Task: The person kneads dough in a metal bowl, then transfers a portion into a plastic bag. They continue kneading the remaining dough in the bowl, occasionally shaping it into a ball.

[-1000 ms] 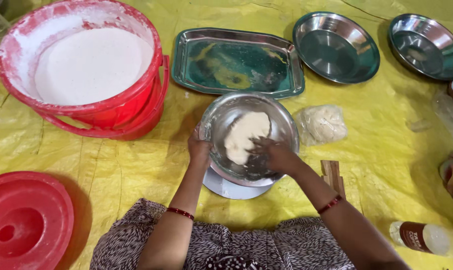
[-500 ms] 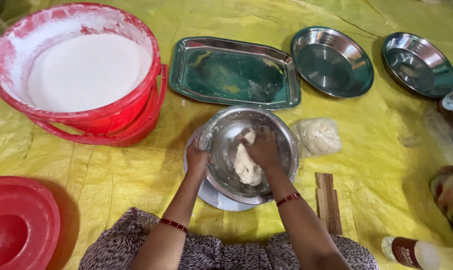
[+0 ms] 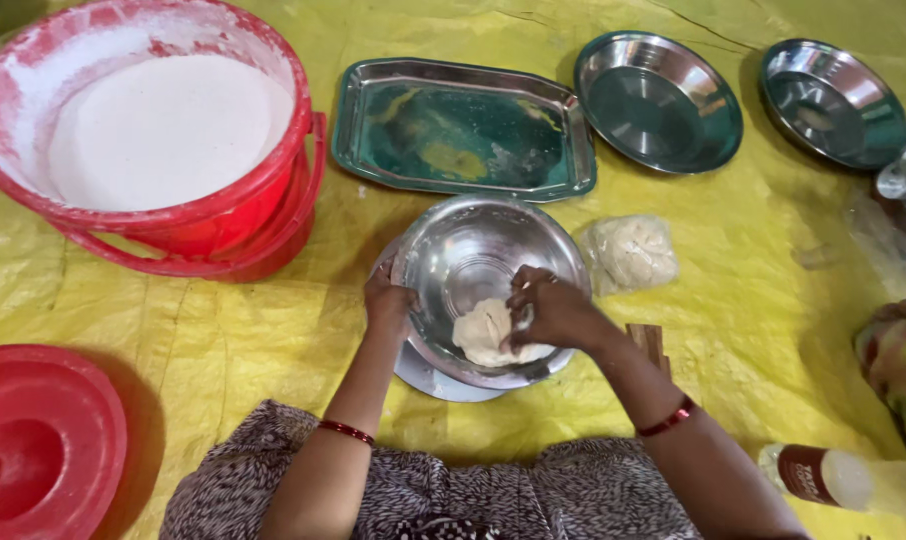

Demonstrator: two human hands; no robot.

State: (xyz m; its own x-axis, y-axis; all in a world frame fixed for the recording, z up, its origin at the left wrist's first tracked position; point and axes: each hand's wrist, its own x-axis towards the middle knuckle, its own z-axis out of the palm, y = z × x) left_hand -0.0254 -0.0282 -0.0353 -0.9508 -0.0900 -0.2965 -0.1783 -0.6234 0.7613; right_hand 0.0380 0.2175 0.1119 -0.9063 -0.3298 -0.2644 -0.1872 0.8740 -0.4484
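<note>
A steel mixing bowl (image 3: 473, 255) sits tilted on a flat steel plate (image 3: 428, 375) on the yellow sheet in front of me. My left hand (image 3: 388, 305) grips the bowl's left rim. Inside the bowl, at its near side, my right hand (image 3: 553, 310) closes on a pale lump of dough (image 3: 483, 335). A second dough ball in a clear bag (image 3: 631, 252) lies just right of the bowl.
A red bucket of white flour (image 3: 158, 135) stands at the back left, its red lid (image 3: 33, 440) at the near left. A rectangular steel tray (image 3: 463, 130) and two round steel dishes (image 3: 658, 100) (image 3: 833, 100) line the back. A bottle (image 3: 853, 480) lies near right.
The dough has shifted from the bowl's middle to its near side, my right hand following it. The left hand stays on the rim. The view has drifted slightly.
</note>
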